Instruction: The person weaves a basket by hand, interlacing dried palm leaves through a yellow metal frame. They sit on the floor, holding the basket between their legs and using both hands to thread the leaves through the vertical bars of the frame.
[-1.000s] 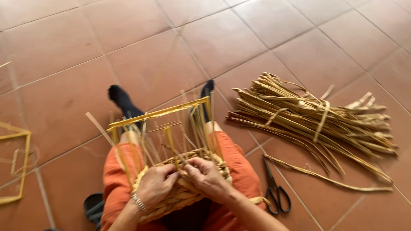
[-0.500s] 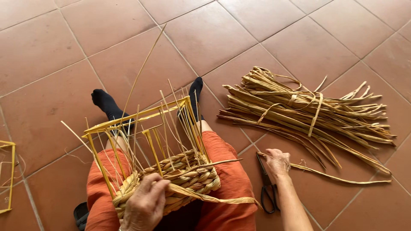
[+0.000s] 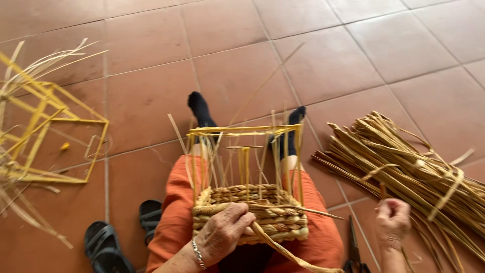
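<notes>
While left hand (image 3: 222,233) grips woven basket (image 3: 251,215), right hand (image 3: 392,222) pinches reed bundle (image 3: 404,167) strand.

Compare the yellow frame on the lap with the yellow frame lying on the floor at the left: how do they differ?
The frame on the lap stands upright, with braided rows woven round its lower part; the left hand rests on that weave. The frame on the floor lies tipped over, bare of braid, with loose strands sticking out. Both are yellow, open box-like frames.

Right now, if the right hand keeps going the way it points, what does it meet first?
The right hand points up-right toward the tied bundle of reeds; its nearest stalks likely come first, though depth is unclear.
</notes>
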